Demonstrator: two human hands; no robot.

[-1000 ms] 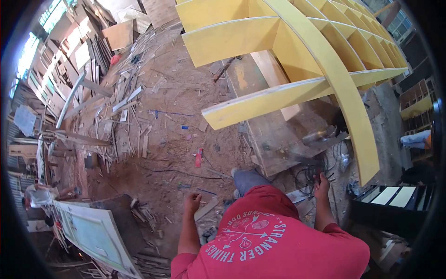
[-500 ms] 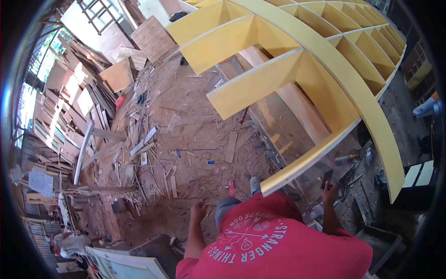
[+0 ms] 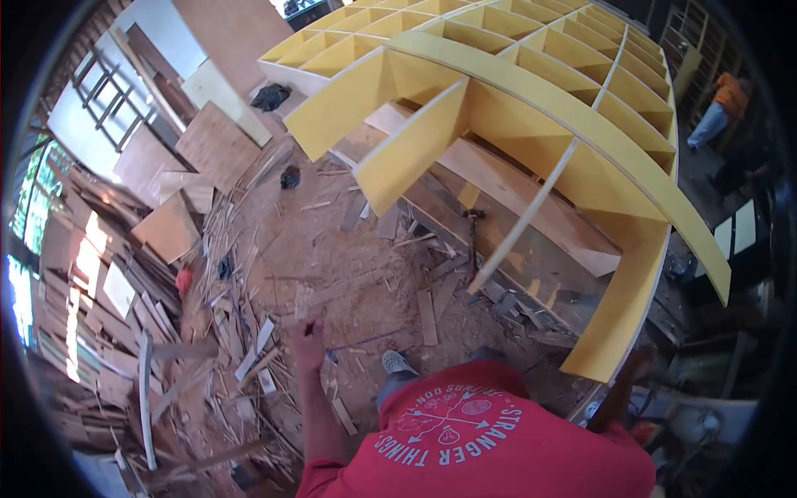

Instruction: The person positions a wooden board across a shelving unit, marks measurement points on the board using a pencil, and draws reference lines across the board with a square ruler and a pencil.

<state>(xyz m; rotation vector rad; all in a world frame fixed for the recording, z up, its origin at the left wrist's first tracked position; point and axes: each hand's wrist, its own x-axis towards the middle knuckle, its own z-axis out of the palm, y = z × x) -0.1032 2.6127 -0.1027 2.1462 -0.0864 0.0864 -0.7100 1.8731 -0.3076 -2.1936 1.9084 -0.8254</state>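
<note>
My left hand (image 3: 309,347) is held out over the littered floor, its fingers curled in toward the thumb. A small dark spot shows between the fingers, too small to name. My right hand (image 3: 635,367) is smeared by motion beside the near corner of a large yellow slatted frame (image 3: 618,332). Its fingers are partly hidden, and I cannot make out anything in them. The frame has a long curved yellow strip (image 3: 614,153) along its top and several upright panels jutting toward me. A hammer-like tool (image 3: 473,241) stands against the boards under the frame.
Wood scraps and sticks litter the dirt floor (image 3: 349,282). Stacked boards (image 3: 108,307) lean along the left side. Plywood sheets (image 3: 217,148) stand at the back left. A person in orange (image 3: 724,104) is at the far right. A black bag (image 3: 271,97) lies near the frame's far end.
The view has shifted, showing more of the yellow frame. My left hand has moved left and up. My right hand, which held a dark object, has moved right to the frame's near corner.
</note>
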